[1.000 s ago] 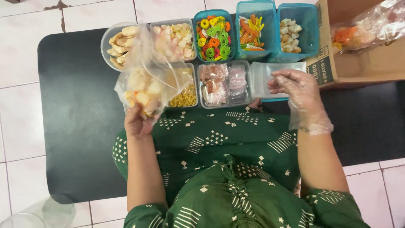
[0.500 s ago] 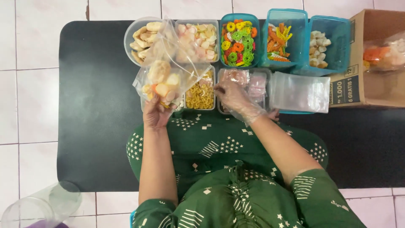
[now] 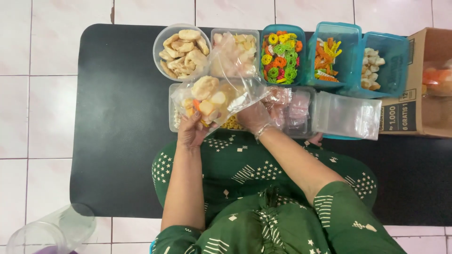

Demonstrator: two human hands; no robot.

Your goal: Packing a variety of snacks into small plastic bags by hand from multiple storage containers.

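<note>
The gloved right hand [image 3: 253, 115] has been brought from the flat bags [image 3: 347, 114] to the bag [image 3: 214, 99], now gripped from below by the left hand [image 3: 192, 131] over the trays; filling is probably resumed.

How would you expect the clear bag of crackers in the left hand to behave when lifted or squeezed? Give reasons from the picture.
The bag is probably floppy: its thin film crumples and sags around the pieces. It likely feels light, since the puffy crackers fill it only partly. Squeezing might crush them, so the left hand cupping it from below looks sensible.
</note>
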